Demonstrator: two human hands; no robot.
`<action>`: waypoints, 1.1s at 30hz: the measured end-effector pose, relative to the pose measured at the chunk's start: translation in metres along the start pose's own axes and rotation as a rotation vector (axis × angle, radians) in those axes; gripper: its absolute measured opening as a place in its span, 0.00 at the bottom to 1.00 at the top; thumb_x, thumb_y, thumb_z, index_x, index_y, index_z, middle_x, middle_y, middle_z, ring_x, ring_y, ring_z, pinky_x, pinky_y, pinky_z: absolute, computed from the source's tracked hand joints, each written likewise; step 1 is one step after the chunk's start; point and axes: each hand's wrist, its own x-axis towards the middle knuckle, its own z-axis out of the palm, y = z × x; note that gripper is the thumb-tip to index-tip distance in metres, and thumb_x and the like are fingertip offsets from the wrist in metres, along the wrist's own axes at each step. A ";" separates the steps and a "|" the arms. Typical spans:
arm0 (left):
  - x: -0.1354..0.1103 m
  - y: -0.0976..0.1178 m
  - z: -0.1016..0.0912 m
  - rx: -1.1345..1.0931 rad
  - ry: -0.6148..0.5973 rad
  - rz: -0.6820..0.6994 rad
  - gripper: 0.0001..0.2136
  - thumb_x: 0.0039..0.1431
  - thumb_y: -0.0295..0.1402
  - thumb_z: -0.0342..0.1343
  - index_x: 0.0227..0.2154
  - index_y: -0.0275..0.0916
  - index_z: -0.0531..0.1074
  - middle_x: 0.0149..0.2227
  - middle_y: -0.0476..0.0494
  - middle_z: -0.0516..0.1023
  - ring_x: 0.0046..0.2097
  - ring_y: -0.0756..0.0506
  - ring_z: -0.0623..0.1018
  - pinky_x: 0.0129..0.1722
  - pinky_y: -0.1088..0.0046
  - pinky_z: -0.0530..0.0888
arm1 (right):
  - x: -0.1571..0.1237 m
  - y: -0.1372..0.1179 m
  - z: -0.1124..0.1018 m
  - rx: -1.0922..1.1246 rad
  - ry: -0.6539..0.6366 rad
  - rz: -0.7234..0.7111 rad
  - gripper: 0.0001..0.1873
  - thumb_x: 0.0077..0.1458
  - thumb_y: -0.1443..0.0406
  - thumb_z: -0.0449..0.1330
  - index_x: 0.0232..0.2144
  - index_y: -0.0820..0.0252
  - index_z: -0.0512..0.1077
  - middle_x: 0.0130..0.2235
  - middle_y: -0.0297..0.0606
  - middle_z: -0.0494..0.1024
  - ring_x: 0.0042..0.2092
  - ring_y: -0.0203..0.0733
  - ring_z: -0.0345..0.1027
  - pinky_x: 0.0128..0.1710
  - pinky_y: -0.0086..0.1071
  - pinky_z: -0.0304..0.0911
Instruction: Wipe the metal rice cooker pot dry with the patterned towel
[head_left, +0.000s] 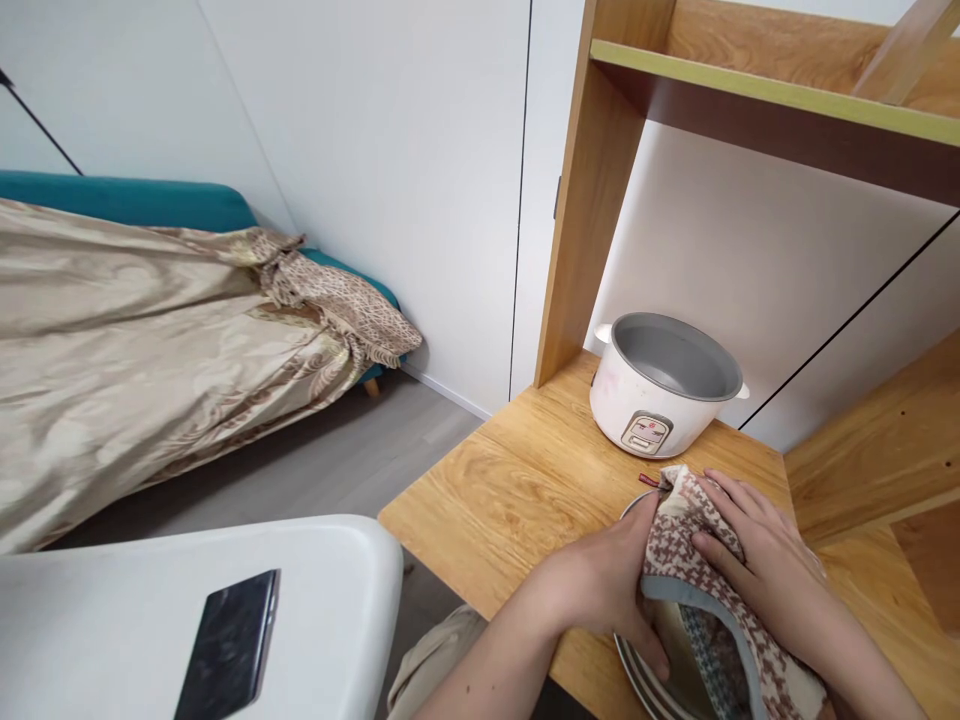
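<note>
A brown-and-cream patterned cloth (686, 530) with grey edging lies bunched over a round metal dish (637, 675) at the lower right. My left hand (611, 585) is at the cloth's left side; its thumb reaches down over the dish and the other fingers are partly hidden by the fabric. Across the top of the cloth curves my right hand (765, 555), fingers and thumb pressed round a fold. A small reddish loop (649, 481) sticks out at the cloth's upper end. Just behind stands a white rice cooker (637, 400), lidless, its grey inside showing.
The wooden desk (487, 500) carries the cooker and dish, with a shelf (780, 85) above. At lower left, a dark phone (229, 640) lies on a white table (330, 600). A teal sofa (127, 198) with a beige cover (150, 340) stands along the wall.
</note>
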 end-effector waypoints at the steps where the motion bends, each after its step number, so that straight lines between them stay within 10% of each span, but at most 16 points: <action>1: 0.000 -0.001 0.000 0.003 0.002 0.016 0.74 0.17 0.46 0.77 0.72 0.45 0.41 0.71 0.31 0.56 0.69 0.28 0.62 0.67 0.52 0.64 | 0.000 -0.001 -0.002 0.000 -0.003 0.000 0.36 0.65 0.42 0.42 0.70 0.41 0.53 0.72 0.27 0.53 0.72 0.52 0.45 0.69 0.55 0.47; 7: -0.002 0.003 -0.001 0.044 -0.002 0.105 0.69 0.32 0.45 0.74 0.73 0.46 0.33 0.74 0.33 0.49 0.73 0.30 0.54 0.70 0.52 0.59 | -0.006 -0.012 -0.014 -0.045 -0.140 0.026 0.63 0.43 0.43 0.66 0.73 0.44 0.40 0.75 0.31 0.40 0.74 0.56 0.35 0.71 0.56 0.40; 14: 0.002 -0.004 -0.001 -0.015 -0.018 0.101 0.76 0.21 0.46 0.77 0.73 0.46 0.33 0.75 0.35 0.41 0.74 0.30 0.51 0.72 0.52 0.55 | -0.002 -0.005 -0.007 0.013 -0.053 -0.002 0.39 0.63 0.41 0.44 0.72 0.43 0.50 0.74 0.29 0.49 0.73 0.51 0.42 0.70 0.55 0.45; 20: 0.001 -0.004 0.000 0.028 -0.012 0.126 0.73 0.27 0.44 0.76 0.73 0.48 0.31 0.76 0.34 0.34 0.74 0.29 0.50 0.72 0.50 0.55 | -0.004 -0.011 -0.010 -0.010 -0.079 0.012 0.51 0.52 0.43 0.61 0.72 0.42 0.46 0.74 0.29 0.45 0.73 0.53 0.40 0.69 0.54 0.46; 27: 0.001 -0.002 -0.001 0.008 -0.005 0.091 0.74 0.23 0.43 0.77 0.73 0.49 0.35 0.75 0.37 0.43 0.73 0.30 0.52 0.71 0.52 0.56 | 0.000 -0.006 -0.007 0.016 -0.045 -0.007 0.37 0.65 0.43 0.42 0.71 0.45 0.52 0.73 0.29 0.50 0.73 0.50 0.42 0.69 0.54 0.45; 33: 0.003 -0.003 0.000 0.075 -0.013 0.123 0.71 0.27 0.44 0.76 0.73 0.46 0.37 0.75 0.34 0.47 0.73 0.30 0.53 0.72 0.54 0.55 | -0.002 -0.009 -0.010 0.011 -0.057 -0.008 0.46 0.57 0.42 0.56 0.72 0.42 0.48 0.74 0.28 0.47 0.73 0.52 0.41 0.70 0.55 0.45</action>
